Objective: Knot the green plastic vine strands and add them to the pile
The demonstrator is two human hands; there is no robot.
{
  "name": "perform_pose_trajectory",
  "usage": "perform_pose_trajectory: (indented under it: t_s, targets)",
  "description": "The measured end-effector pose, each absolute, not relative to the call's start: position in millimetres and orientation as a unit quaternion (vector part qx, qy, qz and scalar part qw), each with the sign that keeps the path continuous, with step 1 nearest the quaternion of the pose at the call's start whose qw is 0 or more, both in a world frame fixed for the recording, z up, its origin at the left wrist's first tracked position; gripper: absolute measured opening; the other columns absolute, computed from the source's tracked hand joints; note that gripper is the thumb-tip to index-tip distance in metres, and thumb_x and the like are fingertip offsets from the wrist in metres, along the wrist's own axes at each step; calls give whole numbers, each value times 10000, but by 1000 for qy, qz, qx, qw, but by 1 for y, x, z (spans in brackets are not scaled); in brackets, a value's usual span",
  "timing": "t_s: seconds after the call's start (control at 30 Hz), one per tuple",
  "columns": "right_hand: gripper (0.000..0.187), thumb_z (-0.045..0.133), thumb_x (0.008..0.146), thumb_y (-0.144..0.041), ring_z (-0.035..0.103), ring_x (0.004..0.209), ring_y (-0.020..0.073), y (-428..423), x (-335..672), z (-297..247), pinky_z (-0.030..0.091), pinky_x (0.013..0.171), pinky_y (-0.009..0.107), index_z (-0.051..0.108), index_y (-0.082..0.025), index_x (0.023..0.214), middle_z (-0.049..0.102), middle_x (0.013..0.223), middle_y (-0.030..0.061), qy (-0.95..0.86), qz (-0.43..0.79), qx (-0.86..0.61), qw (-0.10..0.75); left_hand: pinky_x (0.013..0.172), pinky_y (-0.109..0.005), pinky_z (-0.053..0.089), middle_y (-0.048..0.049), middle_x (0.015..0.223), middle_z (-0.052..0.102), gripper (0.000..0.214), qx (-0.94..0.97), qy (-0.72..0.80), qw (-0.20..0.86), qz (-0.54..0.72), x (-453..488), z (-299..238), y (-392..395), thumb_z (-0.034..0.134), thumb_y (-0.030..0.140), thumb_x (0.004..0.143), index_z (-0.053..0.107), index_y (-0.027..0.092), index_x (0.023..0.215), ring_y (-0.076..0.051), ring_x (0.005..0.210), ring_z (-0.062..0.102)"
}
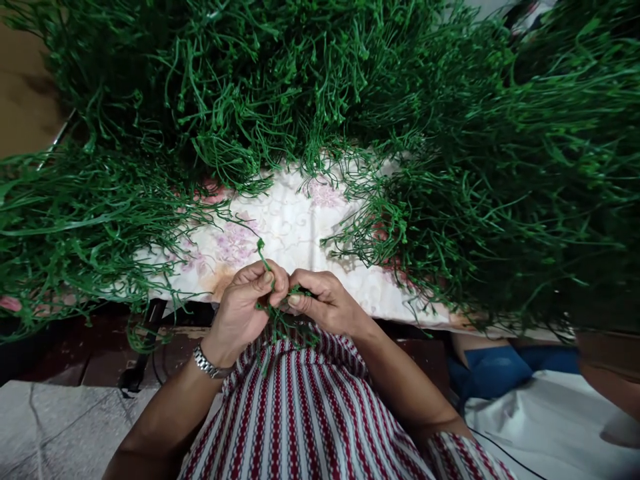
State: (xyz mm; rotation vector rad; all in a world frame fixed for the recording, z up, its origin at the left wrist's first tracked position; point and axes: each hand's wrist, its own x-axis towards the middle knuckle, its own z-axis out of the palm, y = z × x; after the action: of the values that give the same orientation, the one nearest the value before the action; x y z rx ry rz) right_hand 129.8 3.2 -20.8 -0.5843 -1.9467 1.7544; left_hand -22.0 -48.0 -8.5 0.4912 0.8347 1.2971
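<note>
Close together at the table's near edge, both my hands are closed on thin green artificial plant stems (283,320). My left hand (245,303), with a metal watch at the wrist, pinches a stem between thumb and forefinger; its knobbed tip pokes up above the fingers. Against it, my right hand (325,303) grips more of the stems between thumb and bent fingers. Loose ends dangle below both hands, over a striped garment. Exactly where the stems meet is hidden by the fingers.
Large heaps of similar green stems (280,73) cover the back, with more piled left (90,227) and right (500,227). Beneath them lies a white flowered tablecloth (295,227). Someone in blue shorts (495,370) sits at the right. A dark table leg (145,347) stands lower left.
</note>
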Motion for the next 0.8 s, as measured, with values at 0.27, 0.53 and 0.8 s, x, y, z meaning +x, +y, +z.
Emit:
perform_pose_trajectory:
  t_s: [0.27, 0.53, 0.8]
  targets:
    - [313, 487, 880, -410, 383, 552, 76, 7, 129, -24, 326, 524, 203, 524, -131, 741, 436, 613, -23, -687, 673, -181, 206, 439, -216, 202, 36, 454, 348, 283, 187, 381, 698, 576, -23, -1, -39, 708, 313, 648, 533, 138, 512, -59, 430, 266]
    - [203, 450, 910, -315, 453, 614, 97, 18, 138, -8, 366, 582, 217, 522, -154, 808, 500, 689, -1, -728, 570, -245, 292, 452, -209, 278, 48, 462, 363, 229, 235, 401, 660, 590, -38, 5, -33, 686, 303, 704, 575, 138, 593, -56, 422, 320]
    - [196, 464, 909, -338, 526, 702, 107, 4, 121, -9, 396, 663, 212, 534, -158, 938, 596, 809, 22, -757, 520, -301, 257, 497, -188, 352, 20, 543, 511, 188, 273, 498, 551, 611, -19, 2, -36, 647, 300, 763, 619, 142, 665, -72, 505, 439]
